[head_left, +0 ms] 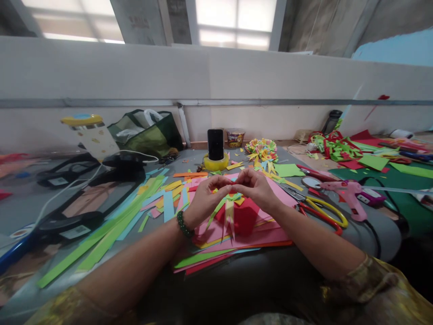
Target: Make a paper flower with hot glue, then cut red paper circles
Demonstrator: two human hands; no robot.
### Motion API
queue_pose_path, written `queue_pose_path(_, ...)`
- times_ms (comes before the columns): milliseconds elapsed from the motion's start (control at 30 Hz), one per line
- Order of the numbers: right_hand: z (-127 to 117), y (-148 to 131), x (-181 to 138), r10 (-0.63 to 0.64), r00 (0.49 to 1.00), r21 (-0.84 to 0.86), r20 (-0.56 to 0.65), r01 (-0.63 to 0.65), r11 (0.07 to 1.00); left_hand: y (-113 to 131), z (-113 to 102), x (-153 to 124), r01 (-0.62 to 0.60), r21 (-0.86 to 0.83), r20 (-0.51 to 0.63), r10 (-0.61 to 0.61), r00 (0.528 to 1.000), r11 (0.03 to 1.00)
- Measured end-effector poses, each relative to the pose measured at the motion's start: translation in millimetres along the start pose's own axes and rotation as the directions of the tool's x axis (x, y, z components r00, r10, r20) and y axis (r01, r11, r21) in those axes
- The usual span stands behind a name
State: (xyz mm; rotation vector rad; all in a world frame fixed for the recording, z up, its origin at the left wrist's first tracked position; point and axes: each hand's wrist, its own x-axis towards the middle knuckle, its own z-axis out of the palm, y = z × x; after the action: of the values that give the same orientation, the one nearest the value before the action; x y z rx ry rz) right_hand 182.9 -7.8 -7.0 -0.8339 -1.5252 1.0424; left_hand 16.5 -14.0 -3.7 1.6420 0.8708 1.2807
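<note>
I have my left hand (204,198) and right hand (259,189) brought together fingertip to fingertip. Both are curled and pinching the top of a green and yellow strip bundle (230,210), whose loose ends trail toward me below the fingers. It sits between the two palms, over a red folded paper (245,221) on the pink sheets (270,234). Scissors (324,211) and a pink glue gun (343,192) lie to the right of my right hand.

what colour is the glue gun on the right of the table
Pink glue gun, with a black cord trailing from it; the head view shows it clearly.
</note>
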Motion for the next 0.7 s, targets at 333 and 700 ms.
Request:
queue_pose_path(333,-9,-9,1,0.088,0.972,-0.200,0.217,-0.043,0.979,5,-7,5,0.097,-0.053,0.005,-0.097,0.995,0.994)
queue_pose_path(700,-73,-29,14,0.196,0.867,-0.878,-0.459,-0.475,0.047,11,-26,20,0.091,-0.160,-0.257,-0.130,0.958,0.983)
